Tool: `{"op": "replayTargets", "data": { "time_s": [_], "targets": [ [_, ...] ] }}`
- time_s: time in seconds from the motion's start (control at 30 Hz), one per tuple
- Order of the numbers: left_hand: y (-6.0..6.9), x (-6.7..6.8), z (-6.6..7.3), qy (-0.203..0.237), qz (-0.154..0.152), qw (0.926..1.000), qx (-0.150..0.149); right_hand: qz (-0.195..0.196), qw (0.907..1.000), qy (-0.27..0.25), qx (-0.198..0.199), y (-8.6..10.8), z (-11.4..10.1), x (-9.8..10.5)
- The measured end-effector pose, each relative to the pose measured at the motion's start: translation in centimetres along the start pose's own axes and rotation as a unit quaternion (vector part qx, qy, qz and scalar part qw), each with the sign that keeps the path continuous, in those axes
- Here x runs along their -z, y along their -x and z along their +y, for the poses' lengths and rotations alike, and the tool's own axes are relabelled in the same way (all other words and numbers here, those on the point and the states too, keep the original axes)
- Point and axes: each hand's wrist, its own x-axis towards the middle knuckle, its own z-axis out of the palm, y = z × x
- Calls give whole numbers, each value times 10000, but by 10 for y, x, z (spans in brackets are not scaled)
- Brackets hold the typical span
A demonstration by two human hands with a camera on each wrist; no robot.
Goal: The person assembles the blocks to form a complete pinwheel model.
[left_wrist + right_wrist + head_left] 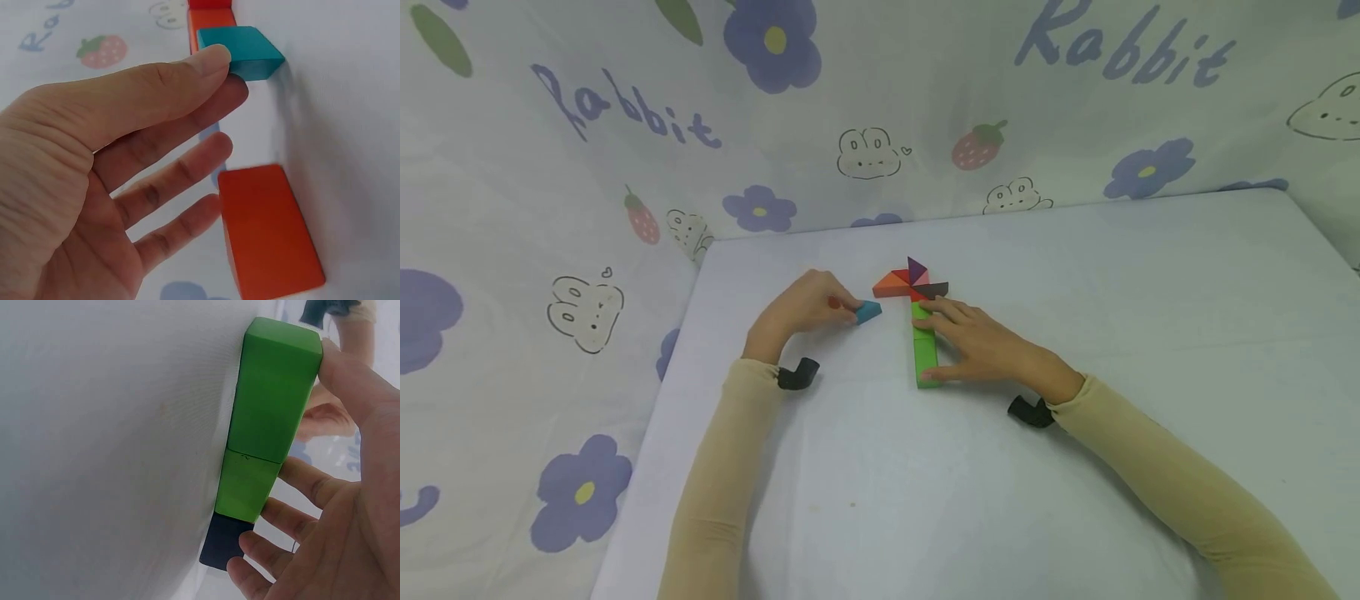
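Between its thumb and index finger, my left hand (805,304) pinches a teal wedge-shaped block (240,50), just above or on the table. A red-orange block (269,231) stands near that hand's little finger; in the head view the fingers mostly hide it. My right hand (981,340) rests its thumb and fingertips along a column of two green blocks (927,362). At the column's far end sits a pinwheel of blocks: an orange one (891,288), a purple triangle (916,270), a dark grey one (935,289), plus red and pink pieces.
The white table (880,483) stretches around the blocks. A patterned cloth (865,100) with rabbits, flowers and strawberries hangs behind the table and at its left. Black wrist pieces (799,374) stick out from both cuffs.
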Motion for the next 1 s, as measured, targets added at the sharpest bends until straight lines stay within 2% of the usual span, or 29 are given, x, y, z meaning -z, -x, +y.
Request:
{"op": "replayTargets", "data": {
  "time_s": [0.13, 0.23, 0.63, 1.0],
  "targets": [
    [-4, -6, 9, -170, 65, 9998, -29, -5, 10000, 5, 6, 0, 1, 0],
    [-8, -12, 13, -296, 209, 9992, -163, -8, 10000, 10, 40, 0, 1, 0],
    [-16, -24, 22, -553, 672, 9944, -608, 4, 10000, -5, 81, 0, 1, 0],
    [-19, -31, 27, -831, 824, 9893, -875, 70, 9998, 19, 168, 1, 2, 0]
  ]
}}
